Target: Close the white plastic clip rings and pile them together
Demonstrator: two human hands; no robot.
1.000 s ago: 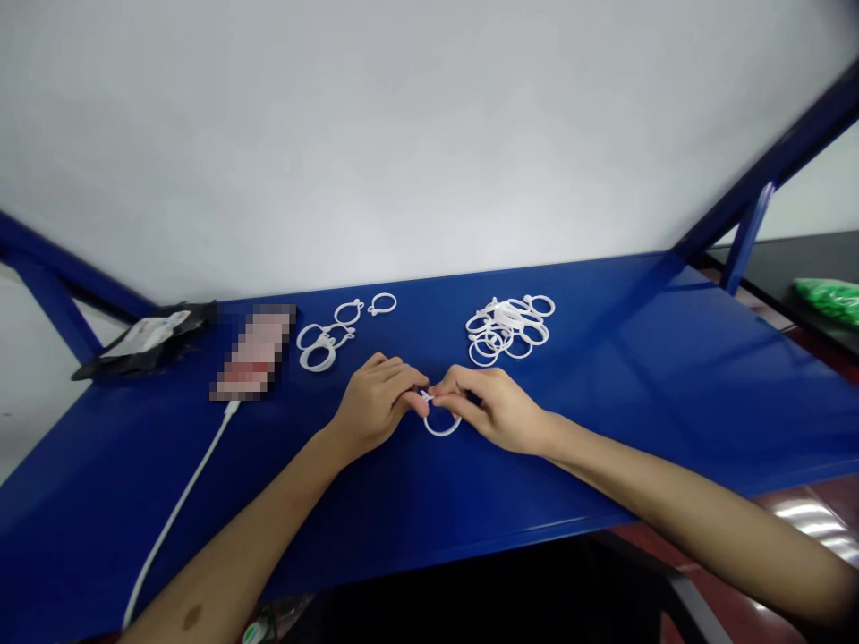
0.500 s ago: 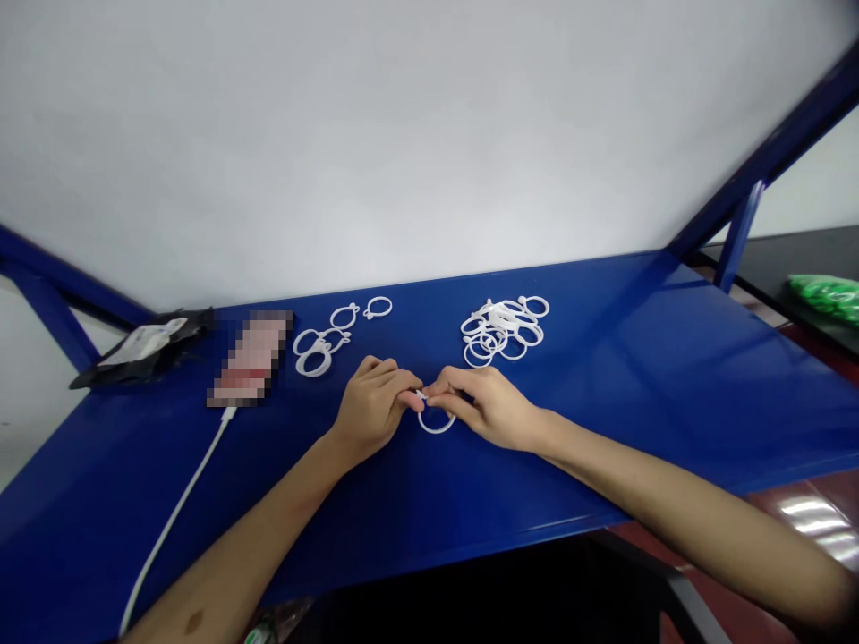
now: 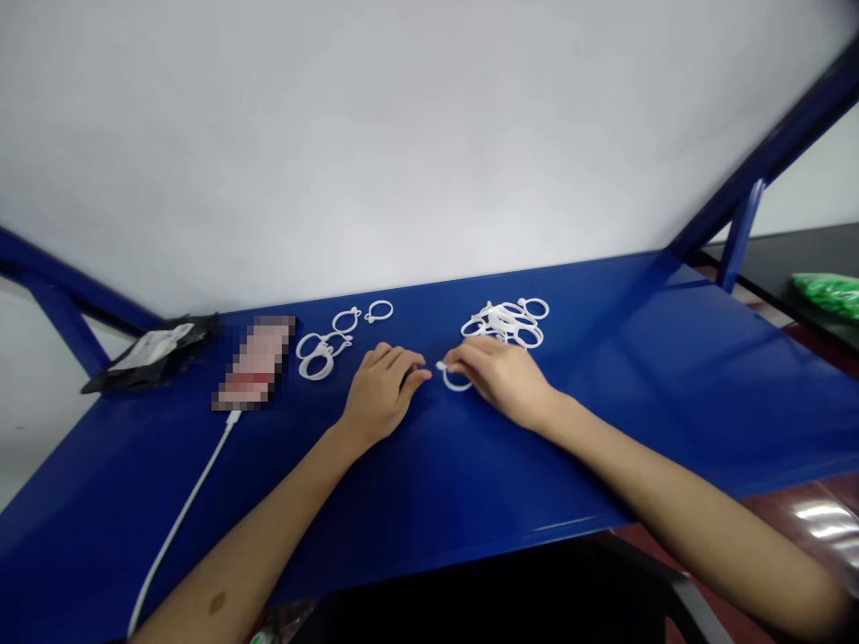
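My right hand (image 3: 502,378) rests on the blue table (image 3: 637,376) with its fingers closed on a white plastic ring (image 3: 455,383). Just behind it lies a heap of several white rings (image 3: 514,322). My left hand (image 3: 382,394) lies palm down to the left of the ring, fingers stretched toward it and holding nothing. A smaller group of white rings (image 3: 328,344) lies at the back left, beyond my left hand.
A blurred phone-like object (image 3: 255,362) with a white cable (image 3: 181,514) lies left of the rings. A black packet (image 3: 151,351) sits at the far left edge. Blue frame posts (image 3: 738,233) rise at the right, with a green thing (image 3: 829,295) beyond.
My left hand has let go of the ring and opened. My right hand has carried the ring away from me, toward the heap of rings.
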